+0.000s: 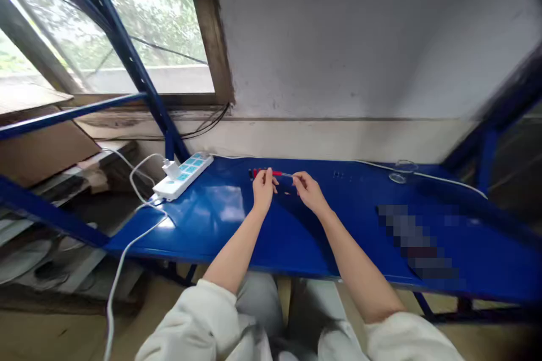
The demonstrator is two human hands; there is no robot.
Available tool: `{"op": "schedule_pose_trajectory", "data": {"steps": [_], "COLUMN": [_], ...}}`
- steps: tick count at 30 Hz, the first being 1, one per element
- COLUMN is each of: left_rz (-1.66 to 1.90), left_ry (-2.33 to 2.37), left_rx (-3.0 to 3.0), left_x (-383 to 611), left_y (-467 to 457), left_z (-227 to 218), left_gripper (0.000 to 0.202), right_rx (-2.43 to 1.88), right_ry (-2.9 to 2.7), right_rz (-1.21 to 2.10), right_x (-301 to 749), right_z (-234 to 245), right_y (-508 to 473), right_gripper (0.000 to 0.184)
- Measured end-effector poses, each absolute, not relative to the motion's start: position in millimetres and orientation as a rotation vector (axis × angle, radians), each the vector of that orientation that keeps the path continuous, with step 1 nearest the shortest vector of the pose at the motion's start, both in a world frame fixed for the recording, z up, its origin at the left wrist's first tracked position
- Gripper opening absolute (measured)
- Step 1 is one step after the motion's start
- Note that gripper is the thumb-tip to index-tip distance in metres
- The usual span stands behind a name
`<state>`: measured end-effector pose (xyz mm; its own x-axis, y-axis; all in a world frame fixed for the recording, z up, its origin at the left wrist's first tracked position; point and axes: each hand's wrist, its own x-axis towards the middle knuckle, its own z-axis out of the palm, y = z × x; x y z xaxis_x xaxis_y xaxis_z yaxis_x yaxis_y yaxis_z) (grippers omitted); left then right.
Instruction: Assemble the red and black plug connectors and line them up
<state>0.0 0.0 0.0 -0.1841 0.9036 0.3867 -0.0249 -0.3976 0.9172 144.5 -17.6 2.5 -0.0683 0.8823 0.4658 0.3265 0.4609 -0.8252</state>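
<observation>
1. Power strip (184, 176) lies aslant at the left end of the desk (203, 237), a white plug (171, 170) seated in it; that corner spot presumably leaves the middle free of wiring, with a white cable (121, 271) hanging past the edge.
2. Small dark and red pieces (253, 174) sit just beyond the left hand, perhaps for easy reach; they are too small to identify.
3. Left hand (263, 185): its grip is narrow, thumb and fingers pinched on the red part of a pen-like stick (277, 173).
4. That stick lies roughly level between both hands, above the desk, red toward the left and clear toward the right; two-ended support likely steadies so thin a thing and lines up its parts.
5. Right hand (310, 190): its grip is also narrow, fingertips closed on the clear end, probably for fine control.
6. Tiny bits (337, 174) lie beyond the right hand, well apart from a clear round item (397, 178) near the back edge.
7. Pixelated object (417, 242) rests farther right, unidentifiable, clear of both arms.
</observation>
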Motion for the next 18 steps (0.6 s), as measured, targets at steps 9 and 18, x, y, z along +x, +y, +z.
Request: {"op": "schedule_pose_trajectory", "data": {"steps": [9, 18], "left_rz": [1.480, 1.414], "left_ry": [1.071, 1.086], "left_rx": [1.458, 1.575], "left_x": [0, 1], "left_y": [0, 0], "left_z": [0, -5], "left_gripper": [0.036, 0.032], "right_rx": [-1.095, -1.101], "right_ry": [-1.346, -1.582], "right_rz": [0.841, 0.820], "right_x": [137, 131], "right_z": [1, -15], "right_y": [-12, -8], "right_gripper": [0.030, 0.026]}}
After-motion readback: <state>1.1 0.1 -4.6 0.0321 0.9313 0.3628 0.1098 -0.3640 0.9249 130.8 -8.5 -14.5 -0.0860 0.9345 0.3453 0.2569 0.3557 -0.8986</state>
